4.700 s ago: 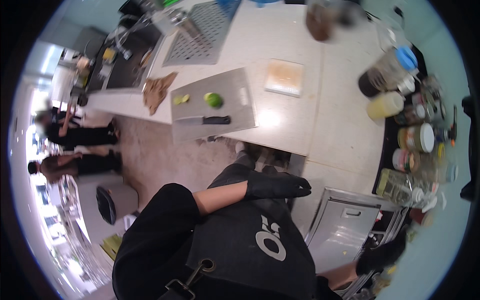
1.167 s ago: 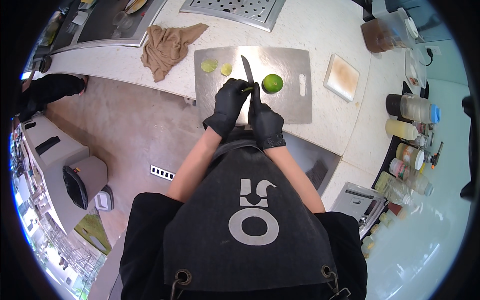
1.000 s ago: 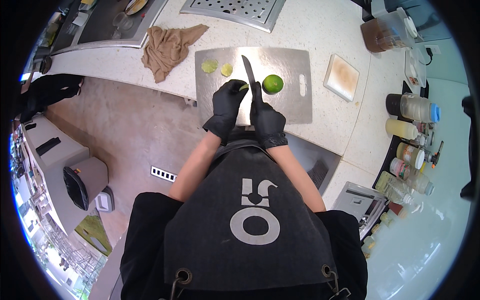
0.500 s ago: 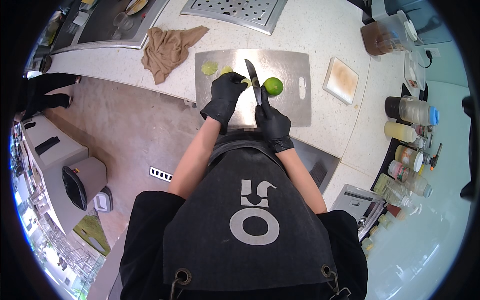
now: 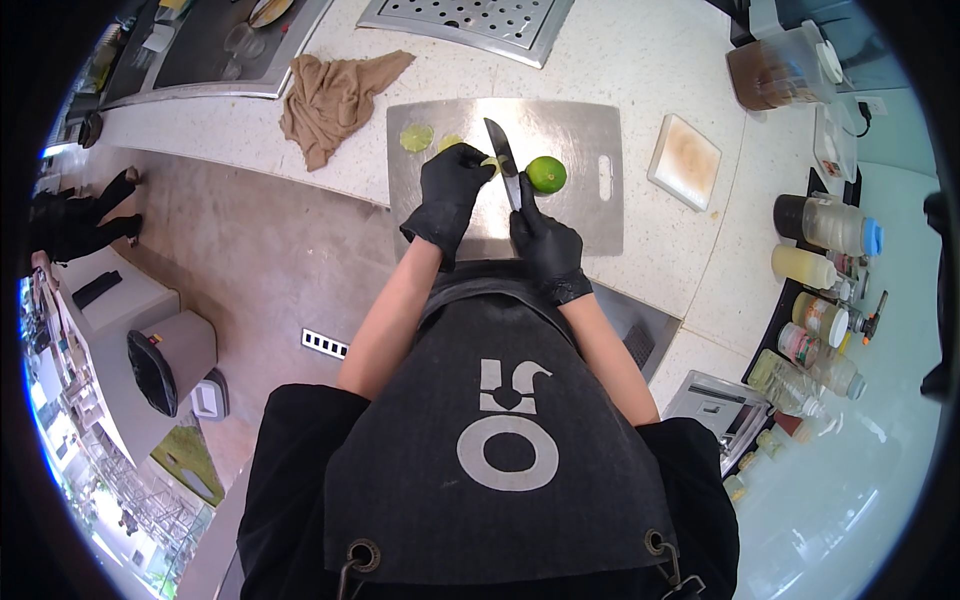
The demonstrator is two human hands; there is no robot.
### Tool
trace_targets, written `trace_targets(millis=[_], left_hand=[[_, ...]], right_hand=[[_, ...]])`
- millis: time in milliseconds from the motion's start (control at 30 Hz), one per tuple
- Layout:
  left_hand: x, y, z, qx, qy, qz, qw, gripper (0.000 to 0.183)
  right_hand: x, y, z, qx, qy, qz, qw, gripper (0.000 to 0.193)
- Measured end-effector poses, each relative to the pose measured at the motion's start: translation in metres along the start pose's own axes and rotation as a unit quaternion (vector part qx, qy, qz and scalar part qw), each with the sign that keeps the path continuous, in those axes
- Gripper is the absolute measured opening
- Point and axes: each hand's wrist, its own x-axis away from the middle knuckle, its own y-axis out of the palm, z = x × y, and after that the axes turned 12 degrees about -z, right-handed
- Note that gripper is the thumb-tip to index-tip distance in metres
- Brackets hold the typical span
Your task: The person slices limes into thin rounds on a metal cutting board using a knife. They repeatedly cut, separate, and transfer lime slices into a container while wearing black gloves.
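A grey cutting board (image 5: 580,225) lies on the counter before me. My right hand (image 5: 548,250), in a black glove, is closed around the handle of a knife (image 5: 499,140) whose blade points away and slightly left. Pinched in the black-gloved fingers of my left hand (image 5: 449,195) is a thin pale-green lime slice (image 5: 489,168), close beside the blade. A green lime (image 5: 546,175) sits on the board just right of the knife. Toward the board's far left corner lies a lime slice (image 5: 416,137); another slice (image 5: 450,143) is partly hidden behind my left hand.
A crumpled brown cloth (image 5: 335,105) lies left of the board, near a sink (image 5: 215,60). Beyond is a perforated metal drain tray (image 5: 470,25). A white square block (image 5: 684,162) sits to the right, with several bottles (image 5: 800,265) along the wall. Another person (image 5: 85,215) stands at far left.
The knife blade has shifted slightly left, closer to the slice in my left hand. My hands have barely moved. The person at far left shows more in view.
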Motion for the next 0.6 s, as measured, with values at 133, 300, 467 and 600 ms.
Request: trace_targets(millis=[133,300,467,600], left_hand=[[-0.002,0.001,-0.003,-0.005,0.015,-0.006,1.0,0.026],[0.002,0.006,0.0,-0.035,0.03,0.032,0.998,0.023],[0.004,0.013,-0.004,-0.049,0.089,0.087,0.991,0.019],[0.007,0.015,0.0,-0.1,0.129,0.071,0.984,0.014]], right_hand=[[-0.019,-0.007,-0.006,0.026,0.015,-0.018,0.999,0.063],[-0.02,-0.008,-0.017,0.069,0.044,-0.022,0.996,0.064],[0.011,-0.004,-0.009,0.108,0.019,0.008,0.994,0.067],[0.009,-0.005,-0.008,0.094,0.065,0.018,0.993,0.065]])
